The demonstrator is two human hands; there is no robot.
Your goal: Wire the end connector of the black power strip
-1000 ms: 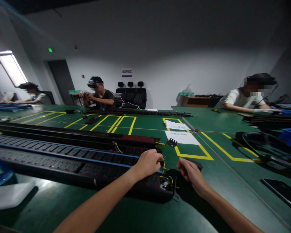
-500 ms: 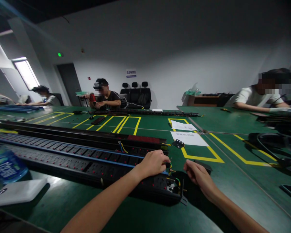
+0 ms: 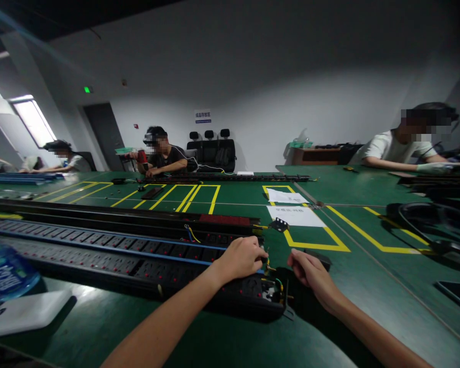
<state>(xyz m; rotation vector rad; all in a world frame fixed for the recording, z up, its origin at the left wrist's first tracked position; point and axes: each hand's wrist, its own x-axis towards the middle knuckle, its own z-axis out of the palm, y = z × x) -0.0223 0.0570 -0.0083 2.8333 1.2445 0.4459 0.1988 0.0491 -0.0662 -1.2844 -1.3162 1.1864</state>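
Note:
My left hand lies over the right end of a long black socket strip with blue edges. Its fingers curl around that end, beside thin green-yellow wires. Just right of the strip, above the table, my right hand is closed with thumb and fingers pressed together; anything held there is too small to make out. A black block sits behind the right hand. Nearest me lies another black socket strip, its end open with wires and a metal bracket showing.
Behind the strips runs a black channel with a wired black plate at its end. White papers lie beyond. A bottle and white device stand left; black headgear lies right. Co-workers sit across the table.
The view has shifted slightly, so most things appear a little farther left. Both hands keep nearly the same pose and place at the strip's end.

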